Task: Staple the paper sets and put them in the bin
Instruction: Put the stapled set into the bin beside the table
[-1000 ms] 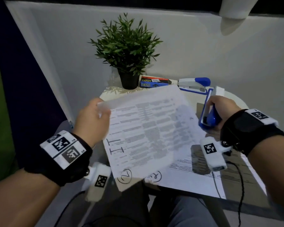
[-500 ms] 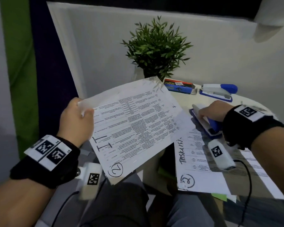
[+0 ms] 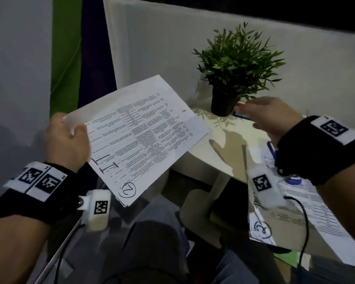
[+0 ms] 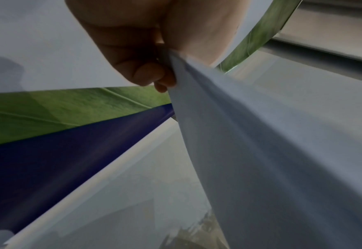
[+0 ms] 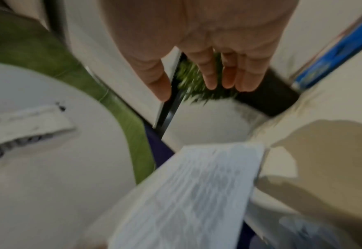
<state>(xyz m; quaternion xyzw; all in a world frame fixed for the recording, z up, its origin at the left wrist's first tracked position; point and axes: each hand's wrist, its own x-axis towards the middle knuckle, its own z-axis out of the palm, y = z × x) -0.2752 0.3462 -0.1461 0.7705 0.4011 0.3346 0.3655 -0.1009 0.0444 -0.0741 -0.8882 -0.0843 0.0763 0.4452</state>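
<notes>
Counter [image 3: 223, 152] pale, round-edged. Paper set [image 3: 143, 138] (circled 2 at its lower corner) held in the air off the counter's left edge, pinched at one corner by my left hand [image 3: 67, 140], thumb on top. Potted plant [image 3: 236, 66] at the back. My right hand [image 3: 275, 115] hovers beside the pot, fingers straight, holding nothing.

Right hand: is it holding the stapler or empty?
Empty. The right hand has straight, spread fingers holding nothing, above the table.
</notes>
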